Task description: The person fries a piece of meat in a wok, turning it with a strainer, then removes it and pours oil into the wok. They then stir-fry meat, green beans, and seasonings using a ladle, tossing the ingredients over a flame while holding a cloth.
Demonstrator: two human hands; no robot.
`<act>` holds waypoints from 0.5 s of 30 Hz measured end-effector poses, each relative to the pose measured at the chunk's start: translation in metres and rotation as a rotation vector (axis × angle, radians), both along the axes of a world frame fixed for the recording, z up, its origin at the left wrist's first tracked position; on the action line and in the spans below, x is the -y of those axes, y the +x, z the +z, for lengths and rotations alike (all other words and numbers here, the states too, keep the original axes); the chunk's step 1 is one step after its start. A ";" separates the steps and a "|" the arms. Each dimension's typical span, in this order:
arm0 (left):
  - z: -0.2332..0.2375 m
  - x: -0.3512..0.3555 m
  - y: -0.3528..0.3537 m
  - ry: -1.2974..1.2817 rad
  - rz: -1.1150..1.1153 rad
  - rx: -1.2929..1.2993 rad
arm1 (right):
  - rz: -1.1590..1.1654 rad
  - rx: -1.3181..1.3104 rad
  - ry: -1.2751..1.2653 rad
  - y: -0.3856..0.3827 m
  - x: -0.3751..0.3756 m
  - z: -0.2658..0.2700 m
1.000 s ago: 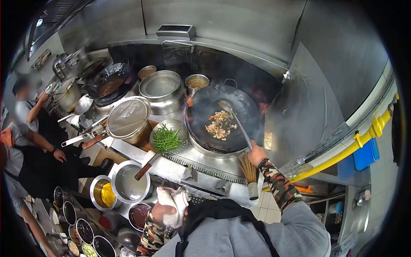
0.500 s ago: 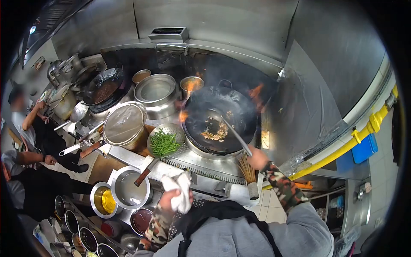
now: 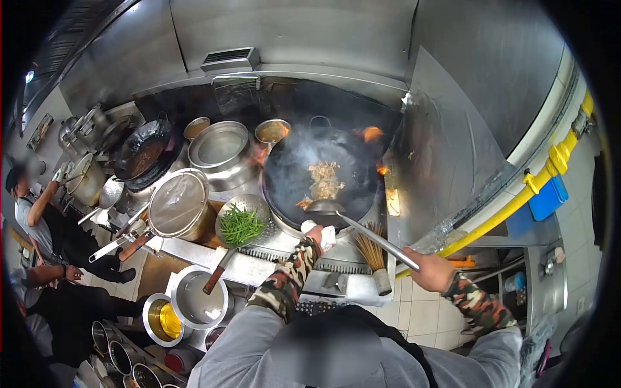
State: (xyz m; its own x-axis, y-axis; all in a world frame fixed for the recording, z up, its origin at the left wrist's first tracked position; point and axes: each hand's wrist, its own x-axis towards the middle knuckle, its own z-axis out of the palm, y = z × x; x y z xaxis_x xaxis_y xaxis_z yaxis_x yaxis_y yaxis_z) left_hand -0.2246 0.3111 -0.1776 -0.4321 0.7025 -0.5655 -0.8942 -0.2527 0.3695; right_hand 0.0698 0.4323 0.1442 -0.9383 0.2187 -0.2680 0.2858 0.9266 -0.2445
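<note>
My right hand (image 3: pixel 433 271) is wrapped round the long metal handle of a ladle (image 3: pixel 381 242). The ladle's bowl rests low in the black wok (image 3: pixel 284 178), at the near side. Small browned pieces of food (image 3: pixel 326 181) lie in the wok's middle, just beyond the bowl, under smoke. My left hand (image 3: pixel 315 235) grips a folded white cloth (image 3: pixel 328 238) against the wok's near rim; what part of the rim lies under the cloth is hidden. To the left of the wok, green beans (image 3: pixel 240 226) fill a perforated strainer (image 3: pixel 259 205) with a wooden handle.
Flames (image 3: pixel 372 134) rise around the wok. A bamboo brush (image 3: pixel 370 252) stands at the stove's front edge. Left are a large pot (image 3: pixel 220 145), a mesh strainer (image 3: pixel 179 202) and a bowl of yellow oil (image 3: pixel 169 320). Co-workers (image 3: pixel 39 213) stand far left.
My left hand has brought the cloth forward from the stove's front to the wok's rim. The right hand drew the ladle back toward me, and the food has shifted and gathered.
</note>
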 end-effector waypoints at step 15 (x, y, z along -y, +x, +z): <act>-0.041 0.035 0.101 -0.277 0.139 -0.832 | -0.034 -0.057 0.045 -0.051 -0.016 -0.025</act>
